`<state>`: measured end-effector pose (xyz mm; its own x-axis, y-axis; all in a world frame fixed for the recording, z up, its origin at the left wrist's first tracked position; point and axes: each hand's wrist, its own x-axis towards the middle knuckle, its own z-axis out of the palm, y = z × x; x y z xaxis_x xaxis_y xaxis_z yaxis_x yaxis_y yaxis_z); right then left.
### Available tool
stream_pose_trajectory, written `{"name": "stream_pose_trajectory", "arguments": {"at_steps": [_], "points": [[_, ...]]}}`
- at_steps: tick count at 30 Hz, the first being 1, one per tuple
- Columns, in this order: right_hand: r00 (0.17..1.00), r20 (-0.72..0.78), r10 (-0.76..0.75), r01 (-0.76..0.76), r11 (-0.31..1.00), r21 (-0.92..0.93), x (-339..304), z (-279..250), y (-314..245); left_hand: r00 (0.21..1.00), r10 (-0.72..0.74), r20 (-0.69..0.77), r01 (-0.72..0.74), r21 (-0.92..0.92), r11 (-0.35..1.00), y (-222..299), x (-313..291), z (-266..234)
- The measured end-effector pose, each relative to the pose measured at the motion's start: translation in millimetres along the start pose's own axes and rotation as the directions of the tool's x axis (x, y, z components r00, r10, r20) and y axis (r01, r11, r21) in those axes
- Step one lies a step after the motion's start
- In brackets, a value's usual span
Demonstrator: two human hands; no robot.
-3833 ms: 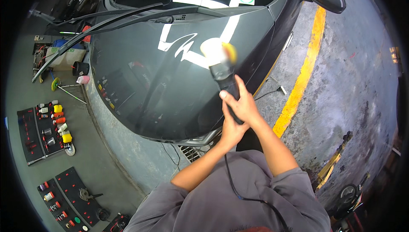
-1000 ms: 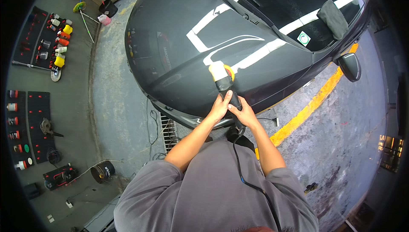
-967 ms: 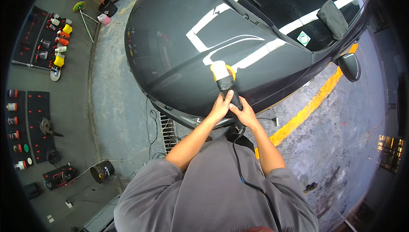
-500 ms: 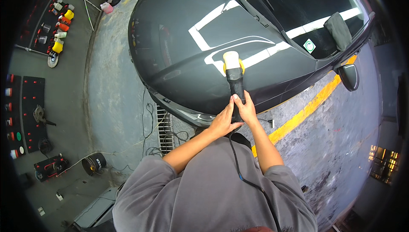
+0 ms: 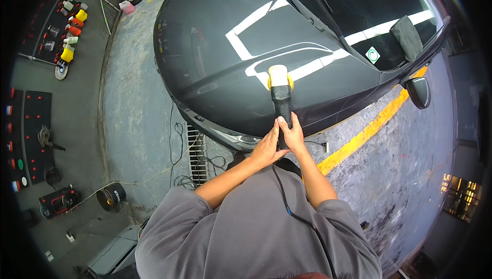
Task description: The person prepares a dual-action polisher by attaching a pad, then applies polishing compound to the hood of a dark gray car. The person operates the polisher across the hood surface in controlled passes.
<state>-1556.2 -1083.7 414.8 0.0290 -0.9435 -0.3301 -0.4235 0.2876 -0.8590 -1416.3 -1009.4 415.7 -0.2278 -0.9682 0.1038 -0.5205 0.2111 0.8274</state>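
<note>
A car polisher (image 5: 281, 98) with a black body, pale yellow head and yellow pad rests pad-down on the dark grey car hood (image 5: 225, 94). My left hand (image 5: 267, 145) is closed around the left side of its handle. From the other side my right hand (image 5: 293, 134) grips the same handle, the fingers of both hands nearly meeting on top. A black power cord (image 5: 279, 181) leaves the handle's rear end and trails over my grey shirt. Most of the pad is hidden beneath the head.
A grey cloth (image 5: 406, 38) lies by the windshield, above the side mirror (image 5: 419, 93). Loose cables (image 5: 177, 146) and a floor drain grate (image 5: 196, 151) are left of the bumper. A black bucket (image 5: 111, 197) stands farther left, with bottles (image 5: 72, 30) on a wall rack.
The polisher has shifted slightly toward me and a little left on the hood. Both hands moved with it and keep their hold.
</note>
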Motion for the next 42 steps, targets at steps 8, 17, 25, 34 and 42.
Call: {"name": "stream_pose_trajectory", "arguments": {"at_steps": [8, 17, 25, 34, 42], "points": [[0.999, -0.043, -0.021, 0.025, 0.996, 0.08, 3, -15, 4, 0.999, 0.019, 0.027, -0.019, -0.003, 1.0, 12, 14, 2], [0.996, -0.085, -0.029, 0.04, 0.99, 0.133, 30, -70, 13, 0.96, -0.229, 0.164, 0.271, -0.314, 0.91, 17, 61, -2], [0.994, -0.073, -0.083, 0.087, 0.995, 0.049, 41, -41, 14, 0.888, -0.455, 0.067, 0.449, -0.344, 0.825, 3, 122, 7], [0.957, 0.289, 0.03, 0.024, 0.983, -0.182, 12, 13, -18, 0.708, -0.686, -0.167, 0.375, -0.735, 0.565, -34, 56, 7], [0.993, -0.067, -0.1, 0.093, 0.99, -0.11, 61, -84, 28, 0.822, -0.567, 0.052, 0.516, -0.489, 0.703, 22, 167, 52]]}}
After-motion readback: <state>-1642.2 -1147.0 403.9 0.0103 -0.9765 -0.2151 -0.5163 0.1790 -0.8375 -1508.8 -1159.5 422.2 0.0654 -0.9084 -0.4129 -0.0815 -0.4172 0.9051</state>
